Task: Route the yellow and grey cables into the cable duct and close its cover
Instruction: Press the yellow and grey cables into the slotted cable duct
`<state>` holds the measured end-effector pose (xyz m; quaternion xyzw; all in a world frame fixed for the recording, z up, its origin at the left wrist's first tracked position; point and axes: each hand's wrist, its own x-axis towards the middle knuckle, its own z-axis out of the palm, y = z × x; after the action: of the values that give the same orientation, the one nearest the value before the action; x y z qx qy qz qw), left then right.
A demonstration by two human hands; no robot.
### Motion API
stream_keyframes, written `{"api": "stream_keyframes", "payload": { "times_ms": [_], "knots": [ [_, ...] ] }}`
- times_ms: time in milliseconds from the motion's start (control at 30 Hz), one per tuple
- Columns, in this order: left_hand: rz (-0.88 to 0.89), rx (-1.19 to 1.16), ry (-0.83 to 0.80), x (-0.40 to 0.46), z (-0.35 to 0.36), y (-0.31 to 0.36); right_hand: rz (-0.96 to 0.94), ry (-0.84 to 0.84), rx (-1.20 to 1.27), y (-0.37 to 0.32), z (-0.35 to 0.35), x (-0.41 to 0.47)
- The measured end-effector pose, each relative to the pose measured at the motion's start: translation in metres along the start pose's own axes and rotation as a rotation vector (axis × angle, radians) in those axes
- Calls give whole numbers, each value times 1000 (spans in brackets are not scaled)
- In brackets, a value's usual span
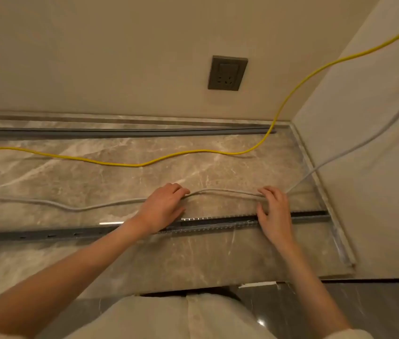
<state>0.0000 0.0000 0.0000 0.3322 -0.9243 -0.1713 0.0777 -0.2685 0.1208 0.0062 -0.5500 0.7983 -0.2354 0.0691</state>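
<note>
A grey cable (223,191) runs across the marble counter (120,179) from the left edge and rises up to the right. My left hand (163,206) grips it near the middle, and my right hand (274,209) pinches it a little further right; the stretch between them arches slightly. Just in front of both hands lies the open grey slotted cable duct (218,225), with nothing visible inside it. Further back, a yellow cable (144,164) snakes over the counter and climbs toward the top right. The long grey duct cover (120,133) lies along the back wall.
A dark wall socket (227,73) sits on the back wall. A side wall (364,167) closes the counter on the right. The counter's front edge (193,287) is near my body, with dark floor below.
</note>
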Motion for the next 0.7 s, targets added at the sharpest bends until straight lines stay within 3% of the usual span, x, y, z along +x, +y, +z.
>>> {"api": "stream_keyframes", "payload": {
  "times_ms": [167,367,533,700],
  "knots": [
    [-53,-4,27,12,6,-1,25,-72,-57,7,1,-1],
    [-193,-11,102,13,11,-7,86,-44,-60,3,7,9],
    [-122,-103,178,7,0,3,82,125,-7,-4,4,11],
    [-9,-182,289,-11,-22,11,63,209,243,-6,-1,-2]
  ]
}}
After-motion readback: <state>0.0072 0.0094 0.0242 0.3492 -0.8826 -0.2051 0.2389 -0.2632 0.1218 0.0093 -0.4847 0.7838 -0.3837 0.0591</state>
